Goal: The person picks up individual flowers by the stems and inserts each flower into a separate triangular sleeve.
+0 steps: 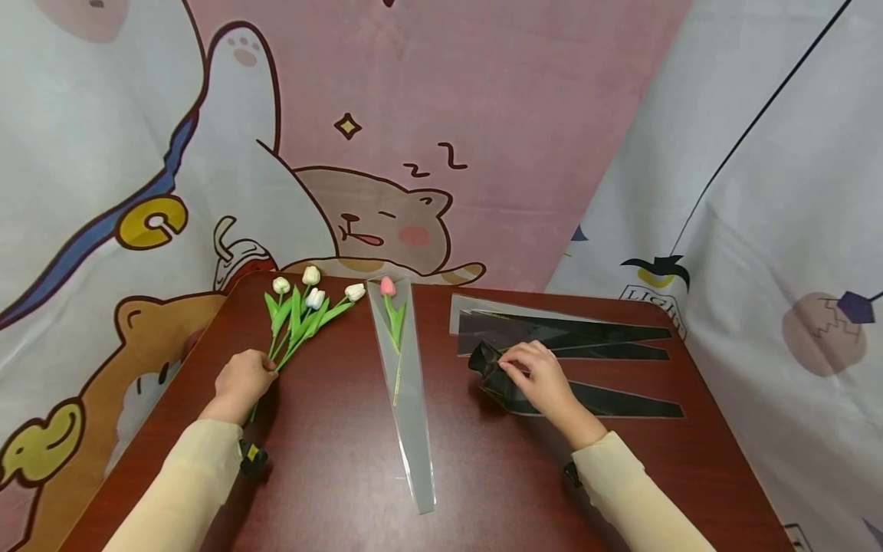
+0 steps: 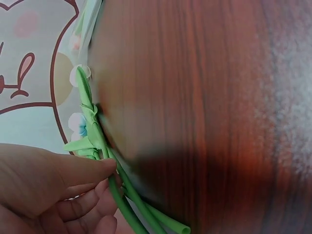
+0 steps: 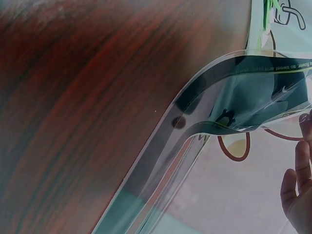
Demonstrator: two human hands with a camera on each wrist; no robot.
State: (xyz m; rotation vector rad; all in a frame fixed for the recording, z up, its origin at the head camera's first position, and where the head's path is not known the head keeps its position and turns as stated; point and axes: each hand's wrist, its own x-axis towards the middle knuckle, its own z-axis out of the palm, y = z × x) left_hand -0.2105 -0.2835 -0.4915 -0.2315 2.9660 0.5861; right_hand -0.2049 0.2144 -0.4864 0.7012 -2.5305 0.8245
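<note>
My left hand (image 1: 241, 379) pinches the green stems of several artificial white tulips (image 1: 297, 330) at the table's left side. In the left wrist view, thumb and fingertips close round the stems (image 2: 126, 207), whose cut ends stick out below. My right hand (image 1: 541, 379) pinches the wide end of a black-and-clear flower sleeve (image 1: 491, 369). Its mouth stands puffed open, and its narrow tail lies to the right. In the right wrist view the sleeve (image 3: 253, 97) curves up off the table, and the hand shows only partly at the right edge.
Between my hands lies a clear sleeve (image 1: 414, 445) with a pink tulip (image 1: 388, 287) inside. Flat black sleeves (image 1: 586, 330) overlap at the back right of the brown table (image 1: 331, 468). A cartoon-printed cloth (image 1: 483, 92) hangs behind.
</note>
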